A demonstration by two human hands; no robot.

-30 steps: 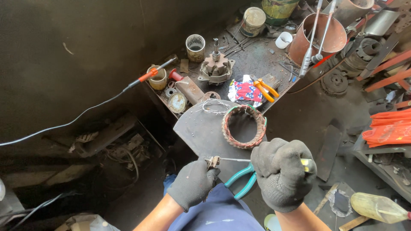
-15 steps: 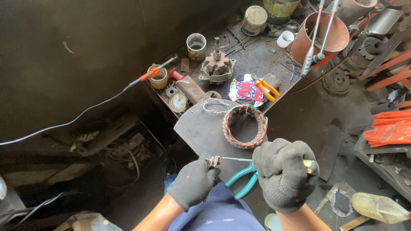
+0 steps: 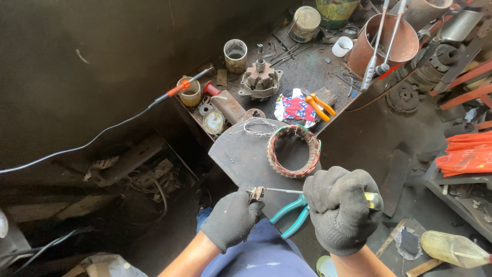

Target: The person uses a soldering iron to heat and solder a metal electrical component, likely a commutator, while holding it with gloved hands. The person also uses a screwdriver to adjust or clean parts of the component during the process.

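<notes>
Holding a small metal part (image 3: 255, 193) tight in the gloved left hand (image 3: 231, 219), right hand (image 3: 342, 209) fisted round a screwdriver (image 3: 287, 191) poking it, just below the copper coil ring (image 3: 293, 151). Tip could slip & jab the glove.

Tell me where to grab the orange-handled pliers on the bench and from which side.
Take the pliers by the two orange handles, pinching them together. They lie flat on the bench, partly on a patterned cloth, handles splayed toward the right. Come from above and the right, where no tools crowd them; the jaw end is hard to see.
</notes>
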